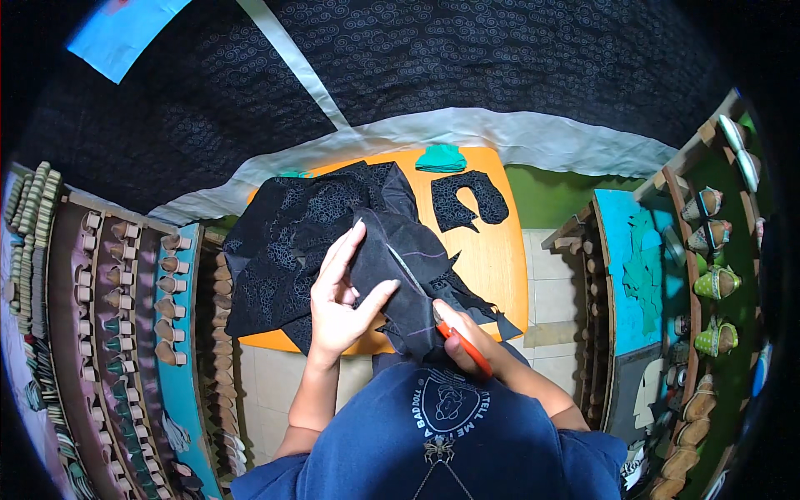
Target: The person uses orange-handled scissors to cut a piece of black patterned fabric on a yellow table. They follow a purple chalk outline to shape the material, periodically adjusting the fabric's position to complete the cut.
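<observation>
My right hand [467, 340] is closed round scissors with orange handles [477, 357]. Their blades lie along a slit in a piece of black fabric [377, 265] marked with thin purple lines. My left hand [340, 296] steadies that piece at its left side, thumb on top and fingers stretched along the edge. Under and beyond it, a larger heap of black patterned fabric [287, 208] covers the left of the orange table [505, 275]. Smaller black scraps [467, 304] lie by my right hand.
A curved black cut-out [471, 200] and a folded green cloth [440, 158] lie at the table's far side. Shelves with wooden shoe lasts [171, 308] stand at left; racks of shoes [718, 283] stand at right. Dark patterned cloth [500, 58] hangs behind the table.
</observation>
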`<state>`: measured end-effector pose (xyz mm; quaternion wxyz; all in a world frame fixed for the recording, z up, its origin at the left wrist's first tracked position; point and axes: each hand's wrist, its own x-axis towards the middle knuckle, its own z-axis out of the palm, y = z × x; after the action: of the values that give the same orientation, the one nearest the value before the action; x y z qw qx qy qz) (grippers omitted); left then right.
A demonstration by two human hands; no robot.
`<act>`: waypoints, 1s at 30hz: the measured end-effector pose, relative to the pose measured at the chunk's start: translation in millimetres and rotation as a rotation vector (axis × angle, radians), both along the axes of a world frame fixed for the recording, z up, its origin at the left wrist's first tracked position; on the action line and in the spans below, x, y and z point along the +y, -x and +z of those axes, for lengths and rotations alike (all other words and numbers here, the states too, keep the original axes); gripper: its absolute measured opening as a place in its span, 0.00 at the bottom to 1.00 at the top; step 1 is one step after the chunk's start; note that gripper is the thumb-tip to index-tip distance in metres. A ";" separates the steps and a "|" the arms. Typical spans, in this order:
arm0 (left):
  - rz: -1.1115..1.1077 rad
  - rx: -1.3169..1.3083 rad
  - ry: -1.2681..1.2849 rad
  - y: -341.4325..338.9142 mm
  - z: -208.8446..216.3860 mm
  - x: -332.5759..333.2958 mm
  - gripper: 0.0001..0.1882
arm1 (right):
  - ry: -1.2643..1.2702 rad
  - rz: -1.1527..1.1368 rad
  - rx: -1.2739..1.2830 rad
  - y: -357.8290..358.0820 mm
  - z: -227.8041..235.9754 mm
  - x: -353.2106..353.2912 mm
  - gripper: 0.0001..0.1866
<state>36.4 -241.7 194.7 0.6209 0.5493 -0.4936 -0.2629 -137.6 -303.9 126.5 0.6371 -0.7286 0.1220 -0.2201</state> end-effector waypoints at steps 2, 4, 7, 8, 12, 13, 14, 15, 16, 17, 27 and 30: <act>0.025 -0.032 -0.027 -3.0 -1.5 0.7 0.37 | -0.005 0.010 0.019 0.5 2.3 -0.2 0.35; 0.028 -0.067 -0.011 -3.3 -1.9 1.0 0.36 | -0.013 0.034 0.044 1.7 5.1 -1.1 0.36; 0.028 -0.090 0.017 -1.2 0.1 -0.8 0.37 | -0.023 0.024 0.018 0.9 -2.2 -0.2 0.36; 0.025 -0.065 0.032 0.6 1.1 -2.0 0.37 | -0.020 0.035 0.015 0.6 -5.1 -0.3 0.35; 0.016 -0.064 -0.011 3.2 3.1 -1.7 0.39 | 0.014 0.036 -0.041 -0.9 -13.4 -0.3 0.29; 0.014 -0.092 -0.025 3.6 4.0 -1.9 0.40 | 0.019 0.032 -0.056 -1.4 -12.8 -0.2 0.27; 0.013 -0.120 -0.040 4.0 5.1 -1.7 0.40 | 0.025 0.030 -0.071 -2.1 -12.3 -0.1 0.25; 0.013 -0.148 -0.055 4.3 5.6 -1.4 0.40 | 0.022 0.034 -0.077 -2.7 -9.2 -0.9 0.23; 0.006 -0.156 -0.065 3.5 5.4 -1.0 0.40 | 0.021 0.048 -0.065 -2.4 -8.0 -1.8 0.21; -0.002 -0.164 -0.074 1.2 4.8 -0.5 0.40 | 0.020 0.060 -0.051 -2.2 -6.7 -2.5 0.19; -0.025 -0.138 -0.083 1.7 10.7 -1.6 0.41 | -0.063 0.062 -0.027 -1.6 -1.2 -1.9 0.31; -0.021 -0.158 -0.073 1.2 7.7 -1.3 0.40 | -0.053 0.048 0.010 -1.2 3.7 -2.2 0.32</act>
<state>35.1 -242.9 202.5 0.5568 0.5855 -0.5367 -0.2432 -136.4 -306.1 130.3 0.6608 -0.7151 0.1137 -0.1977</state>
